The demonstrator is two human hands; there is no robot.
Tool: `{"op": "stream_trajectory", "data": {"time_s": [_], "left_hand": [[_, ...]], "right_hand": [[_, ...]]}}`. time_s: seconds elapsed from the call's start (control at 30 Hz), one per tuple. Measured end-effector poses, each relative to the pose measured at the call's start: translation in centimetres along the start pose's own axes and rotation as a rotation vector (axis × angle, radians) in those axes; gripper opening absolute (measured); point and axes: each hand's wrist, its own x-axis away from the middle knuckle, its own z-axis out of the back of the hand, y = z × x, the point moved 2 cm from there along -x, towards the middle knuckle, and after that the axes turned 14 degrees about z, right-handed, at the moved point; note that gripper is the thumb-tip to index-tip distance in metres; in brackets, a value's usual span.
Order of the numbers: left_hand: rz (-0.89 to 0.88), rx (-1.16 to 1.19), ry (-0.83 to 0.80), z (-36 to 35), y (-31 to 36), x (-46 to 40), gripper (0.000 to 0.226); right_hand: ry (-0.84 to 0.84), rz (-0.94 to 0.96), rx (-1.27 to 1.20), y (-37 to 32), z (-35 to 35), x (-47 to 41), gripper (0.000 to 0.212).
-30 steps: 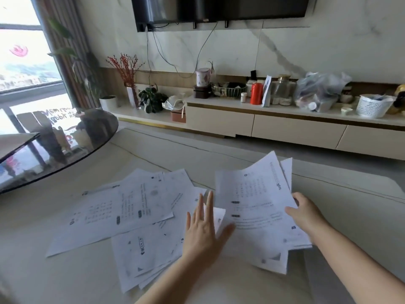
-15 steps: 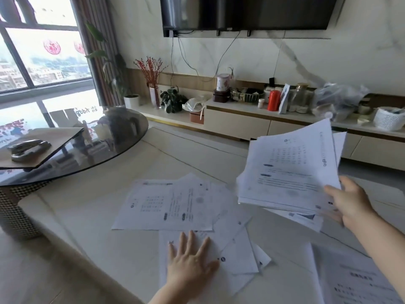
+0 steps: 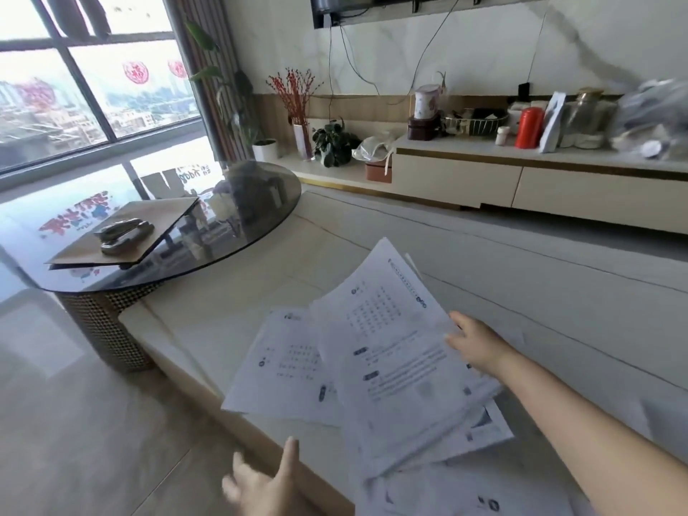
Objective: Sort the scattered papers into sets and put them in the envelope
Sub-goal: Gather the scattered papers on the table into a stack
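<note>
I have my right hand (image 3: pixel 474 344) gripping the far edge of a thin, floppy stack of papers (image 3: pixel 394 363) above the table (image 3: pixel 521 292) — light, slippery sheets, best pinched at an edge — while my left hand (image 3: pixel 260 482) hangs loose, holding nothing.

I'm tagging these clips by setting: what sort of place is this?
Most likely a home living room. A wall-mounted television hangs above a long low cabinet crowded with jars and a red canister, and potted plants stand by a big window. The papers lie on a pale stone-look table.
</note>
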Motion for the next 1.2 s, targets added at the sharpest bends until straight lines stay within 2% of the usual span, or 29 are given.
{"op": "stream_trajectory", "data": {"time_s": [0.07, 0.2, 0.27, 0.33, 0.4, 0.47, 0.53, 0.6, 0.73, 0.8, 0.87, 0.93, 1.0, 1.03, 1.1, 1.2], "left_hand": [[-0.186, -0.127, -0.020, -1.4, 1.2, 0.5, 0.100], [-0.450, -0.704, 0.080, -4.3, 2.9, -0.1, 0.077], [-0.549, -0.863, 0.137, -4.6, 2.9, -0.9, 0.084], [-0.618, -0.915, 0.151, -4.7, 2.8, -1.5, 0.108], [-0.699, -0.917, 0.132, -4.5, 2.7, -2.0, 0.099], [-0.793, -0.928, 0.051, -4.2, 3.2, -2.2, 0.077], [-0.884, -1.009, -0.084, -4.1, 4.2, -2.5, 0.068], [-1.006, -1.101, -0.245, -4.6, 5.4, -2.2, 0.070], [-1.180, -1.179, -0.473, -7.5, 6.9, 0.1, 0.079], [-1.165, -1.132, -0.549, -8.8, 6.6, 1.5, 0.085], [-1.069, -0.983, -0.528, -9.2, 5.8, 2.6, 0.084], [-0.891, -0.827, -0.302, -8.4, 4.4, 3.2, 0.075], [-0.721, -0.800, -0.056, -6.9, 2.4, 3.7, 0.072], [-0.647, -0.765, -0.012, -6.1, 1.2, 4.0, 0.077], [-0.483, -0.512, -0.032, -4.6, -0.7, 4.6, 0.088], [-0.143, -0.127, -0.212, -2.6, -1.7, 4.7, 0.091]], "right_hand": [[-0.005, -0.008, 0.225, -0.4, -1.6, -1.9, 0.040], [-0.039, 0.023, 0.449, -0.5, -5.0, -2.8, 0.031], [0.044, 0.075, 0.508, 0.0, -5.7, -2.1, 0.023], [0.210, 0.093, 0.411, 0.3, -4.9, -1.3, 0.017], [0.335, 0.077, 0.227, 1.0, -3.0, -1.2, 0.018], [0.360, 0.017, 0.054, 1.7, -0.9, -1.4, 0.027], [0.373, -0.062, -0.159, 2.3, 1.1, -1.1, 0.034], [0.363, -0.134, -0.310, 2.8, 2.8, 0.3, 0.023], [0.320, -0.292, -0.294, 4.0, 4.7, 5.7, 0.015], [0.343, -0.336, -0.229, 4.5, 4.6, 8.9, 0.015], [0.337, -0.341, -0.115, 4.7, 3.9, 11.6, 0.016], [0.303, -0.317, 0.052, 5.2, 3.0, 13.1, 0.024], [0.209, -0.357, 0.391, 5.8, 2.4, 13.6, 0.048], [0.148, -0.375, 0.548, 5.9, 2.0, 13.8, 0.061], [0.074, -0.340, 0.660, 5.5, 0.8, 13.7, 0.070], [-0.013, -0.265, 0.618, 3.5, -1.7, 13.5, 0.069]]}}
